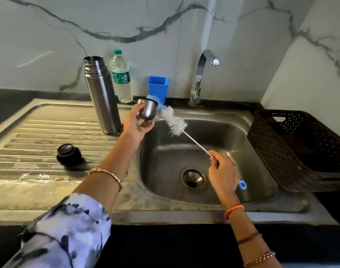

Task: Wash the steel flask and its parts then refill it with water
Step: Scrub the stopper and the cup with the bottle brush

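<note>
The steel flask stands upright and uncapped on the drainboard, left of the sink basin. Its black stopper lies on the drainboard ridges nearer to me. My left hand grips the flask's small steel cup lid above the basin's left rim, its mouth turned to the right. My right hand holds the thin handle of a white bottle brush, and the blue tip of the brush reaches the cup's mouth. A blue loop at the handle's end shows below my right hand.
A clear plastic water bottle with a green cap and a blue square holder stand at the back by the wall. The tap is behind the basin with no water running. A dark woven basket sits right of the sink.
</note>
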